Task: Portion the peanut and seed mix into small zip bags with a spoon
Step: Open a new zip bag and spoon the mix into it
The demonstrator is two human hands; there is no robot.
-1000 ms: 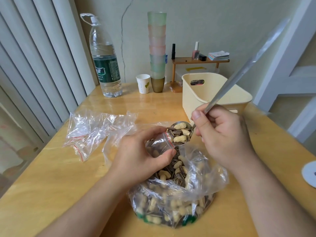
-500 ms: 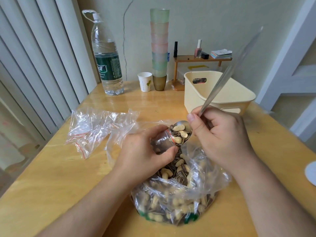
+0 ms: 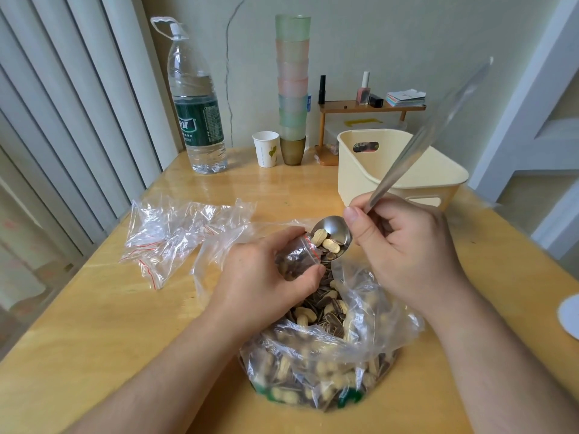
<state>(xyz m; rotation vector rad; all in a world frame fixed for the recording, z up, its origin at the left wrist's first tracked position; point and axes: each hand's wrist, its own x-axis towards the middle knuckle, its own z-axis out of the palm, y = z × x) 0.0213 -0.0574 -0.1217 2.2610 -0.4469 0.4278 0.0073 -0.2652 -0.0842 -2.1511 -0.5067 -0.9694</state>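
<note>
**Spoon tipped at the mouth of a small zip bag**

The left hand (image 3: pixel 269 277) curls around a small zip bag (image 3: pixel 296 261), holding its red-striped mouth open toward the spoon (image 3: pixel 333 238). The bag already shows dark seeds through the plastic. The right hand (image 3: pixel 404 249) grips the spoon's handle, thumb along the top, with the bowl tilted against the bag's opening; a few peanuts and striped seeds lie in the bowl. Both are held just above the big clear bag of peanut and seed mix (image 3: pixel 326 352), which sits open on the wooden table (image 3: pixel 94 324) near its front edge.

To the left lies a loose pile of empty zip bags (image 3: pixel 175 233) with red seal lines. Behind the right hand stands a cream plastic basket (image 3: pixel 388 170). Farther back are a large water bottle (image 3: pixel 197 108) with a green label whose print is too small to read, a white paper cup (image 3: pixel 266 148) with a green leaf mark, a tall stack of pastel cups (image 3: pixel 293 89) and a small wooden shelf (image 3: pixel 369 106) bearing little bottles and a stack of cards.
</note>
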